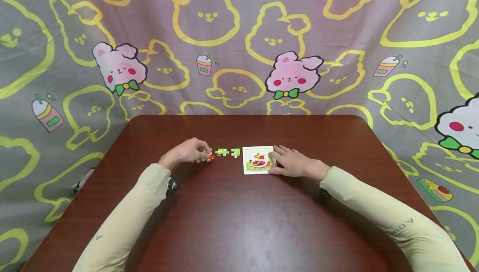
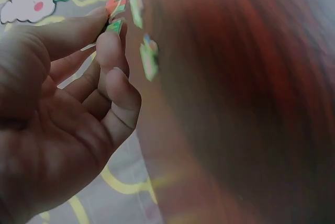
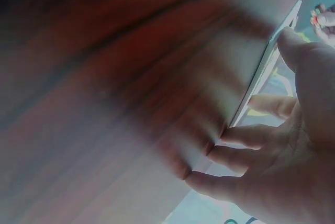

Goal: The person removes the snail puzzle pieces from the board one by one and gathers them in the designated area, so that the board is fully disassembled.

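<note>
Between thumb and fingers, my left hand (image 1: 191, 150) pinches a small red and green jigsaw piece (image 2: 116, 8), held just above the table left of the board. A white-framed puzzle board (image 1: 245, 171) lies flat, its picture partly filled with red, blue, yellow and green. My right hand (image 1: 295, 163) rests at the board's right edge, fingers extended and spread; in the right wrist view some fingertips touch the frame and others the table. Two green jigsaw pieces, a left one (image 1: 222, 152) and a right one (image 1: 235, 152), lie between the left hand and the board.
The dark brown wooden table (image 1: 239, 222) has a glossy top. Behind and beside it hangs a grey and pink curtain (image 1: 232, 26) printed with cartoon rabbits. Another green piece (image 1: 204, 159) shows partly beneath the left hand.
</note>
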### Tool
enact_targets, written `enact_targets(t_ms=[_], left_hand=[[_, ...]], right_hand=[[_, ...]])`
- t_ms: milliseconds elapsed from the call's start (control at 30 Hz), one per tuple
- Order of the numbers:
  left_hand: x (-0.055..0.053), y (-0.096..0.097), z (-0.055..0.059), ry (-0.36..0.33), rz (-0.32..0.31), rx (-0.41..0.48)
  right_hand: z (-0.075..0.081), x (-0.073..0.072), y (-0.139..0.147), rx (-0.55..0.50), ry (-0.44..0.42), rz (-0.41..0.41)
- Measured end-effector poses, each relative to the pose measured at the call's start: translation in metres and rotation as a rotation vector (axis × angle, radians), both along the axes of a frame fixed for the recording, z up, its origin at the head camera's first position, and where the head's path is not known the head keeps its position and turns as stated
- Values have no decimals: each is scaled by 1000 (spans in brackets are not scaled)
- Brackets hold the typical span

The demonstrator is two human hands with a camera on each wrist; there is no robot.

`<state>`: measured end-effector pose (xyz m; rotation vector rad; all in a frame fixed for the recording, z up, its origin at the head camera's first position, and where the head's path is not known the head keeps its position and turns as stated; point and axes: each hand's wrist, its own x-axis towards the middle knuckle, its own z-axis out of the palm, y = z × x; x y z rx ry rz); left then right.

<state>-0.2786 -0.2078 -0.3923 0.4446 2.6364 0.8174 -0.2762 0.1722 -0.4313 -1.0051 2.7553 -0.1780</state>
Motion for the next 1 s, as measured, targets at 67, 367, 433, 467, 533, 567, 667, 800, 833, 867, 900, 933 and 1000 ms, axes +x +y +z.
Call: enact_targets(t_ms=[67,367,433,467,533,567,667,800,833,867,900,933,1000], left_hand=[[1,-6,-4,-6,20,2],[0,-21,-16,-59,79,10],[-1,-22,-18,-79,86,22],[-2,-22,-19,-86,84,28],[-3,-21,-21,-97,73,33],[-3,-20,-22,-102,73,34],[-5,-19,-23,-104,78,22],[-5,-19,-24,-96,95,0],[-5,-19,-25,-93,95,-5],[-5,-18,-25,-92,97,-10],[-4,-18,-25,-86,92,-18],[-4,-18,-26,-84,92,-22],[-3,-17,-26,-76,86,-29]], right_hand=[[0,-1,1,-5,-5,4],[-1,-4,6,-26,-14,21],[-1,-4,7,-26,-12,24],[-1,-4,8,-25,-11,22],[-2,-3,10,-21,-13,16],[-2,-3,11,-18,-15,12],[-3,-2,12,-24,-15,8],[-2,-2,10,-34,-18,12],[-2,-2,10,-35,-18,13],[-2,-2,9,-32,-18,14],[-2,-2,9,-31,-17,15],[-2,-3,8,-31,-16,16],[-2,-3,8,-31,-14,17]])
